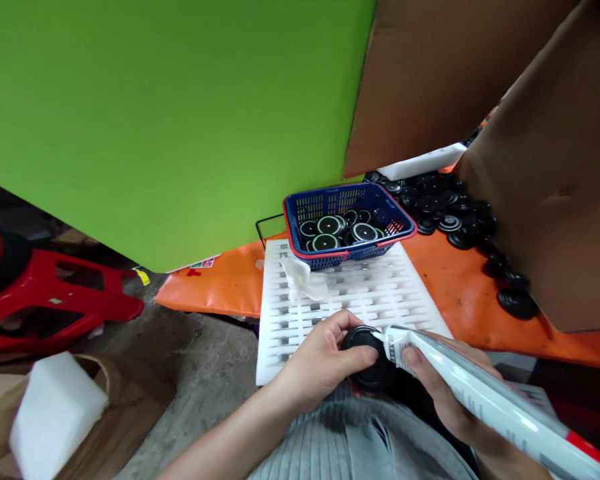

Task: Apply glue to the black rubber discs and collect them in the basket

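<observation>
Clamping a black round disc between left hand thumb and fingers at the white slotted board's near edge, and gripping a squeeze tube in the right hand, nozzle at the rim. Apparently at a dispensing step, calling for steady alignment and light pressure. At the far end, a blue basket of pale-ringed discs.

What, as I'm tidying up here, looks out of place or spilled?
A crumpled white scrap lies loose on the white grid beside the basket, perhaps left by accident. Black discs are heaped untidily on the orange cover, some straggling along the cardboard. I see no spill.
</observation>
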The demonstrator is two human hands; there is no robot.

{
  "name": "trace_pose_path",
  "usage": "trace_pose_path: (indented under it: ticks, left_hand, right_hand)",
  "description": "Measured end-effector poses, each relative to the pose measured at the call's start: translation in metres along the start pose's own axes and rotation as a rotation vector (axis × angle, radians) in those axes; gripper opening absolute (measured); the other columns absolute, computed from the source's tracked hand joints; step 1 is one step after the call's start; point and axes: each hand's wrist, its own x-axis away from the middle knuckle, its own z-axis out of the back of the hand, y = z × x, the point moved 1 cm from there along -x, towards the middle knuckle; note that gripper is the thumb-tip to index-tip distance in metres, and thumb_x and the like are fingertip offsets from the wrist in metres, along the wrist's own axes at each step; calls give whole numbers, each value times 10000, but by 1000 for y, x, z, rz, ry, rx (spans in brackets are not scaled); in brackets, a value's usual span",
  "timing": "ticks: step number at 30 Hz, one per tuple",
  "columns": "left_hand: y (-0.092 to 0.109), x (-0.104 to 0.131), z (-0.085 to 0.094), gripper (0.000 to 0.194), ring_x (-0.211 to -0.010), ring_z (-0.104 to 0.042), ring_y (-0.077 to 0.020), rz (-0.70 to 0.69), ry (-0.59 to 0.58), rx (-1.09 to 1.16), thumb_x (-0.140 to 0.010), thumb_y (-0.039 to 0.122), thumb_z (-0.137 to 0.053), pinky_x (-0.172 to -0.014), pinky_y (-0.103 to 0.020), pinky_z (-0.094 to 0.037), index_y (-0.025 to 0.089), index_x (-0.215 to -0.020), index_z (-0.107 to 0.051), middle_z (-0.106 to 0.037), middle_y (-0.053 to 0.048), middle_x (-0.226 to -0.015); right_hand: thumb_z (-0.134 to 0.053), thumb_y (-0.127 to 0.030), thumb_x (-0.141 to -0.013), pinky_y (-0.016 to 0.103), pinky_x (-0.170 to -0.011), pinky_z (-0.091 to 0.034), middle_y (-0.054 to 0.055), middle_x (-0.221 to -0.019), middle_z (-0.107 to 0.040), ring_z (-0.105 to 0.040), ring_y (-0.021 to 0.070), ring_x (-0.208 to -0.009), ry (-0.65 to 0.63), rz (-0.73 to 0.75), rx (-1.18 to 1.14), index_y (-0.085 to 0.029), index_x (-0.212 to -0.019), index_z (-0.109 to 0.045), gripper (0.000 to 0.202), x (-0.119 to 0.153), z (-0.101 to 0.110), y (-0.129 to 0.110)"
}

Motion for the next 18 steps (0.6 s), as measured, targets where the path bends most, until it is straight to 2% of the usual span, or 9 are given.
trace_pose_path:
  ticks: [4,9,15,18]
  left_hand:
    - [4,1,-3,296,-577,-546,-83,2,15,-32,-737,235,-739,-462,-175,-471,173,-924,-517,-601,20,-755]
    - [6,3,-5,266,-584,-553,-82,31,11,-95,-769,175,-663,-520,-200,-485,153,-1023,-585,-605,19,-734]
    - [3,4,-5,253,-622,-622,-142,24,-23,-102,-787,153,-605,-598,-285,-512,207,-975,-445,-631,25,-725]
    - [4,6,-5,238,-617,-604,-138,40,-38,-131,-814,164,-567,-612,-279,-487,219,-989,-416,-597,45,-680]
  right_hand:
    - [-604,-78,-846,240,-495,-496,-37,-619,-602,-633,136,-561,32,49,9,-228,-736,-576,188,-1,-1,-3]
    - [-595,-63,-845,255,-449,-448,-43,-581,-561,-600,130,-517,57,92,28,-231,-734,-566,203,-1,-3,-4]
    - [-601,-30,-826,277,-478,-451,-40,-567,-552,-624,148,-545,48,149,51,-226,-737,-565,218,0,-5,-1]
    - [-598,-31,-824,283,-486,-460,-32,-582,-575,-648,163,-575,31,167,57,-224,-754,-575,206,1,-4,0]
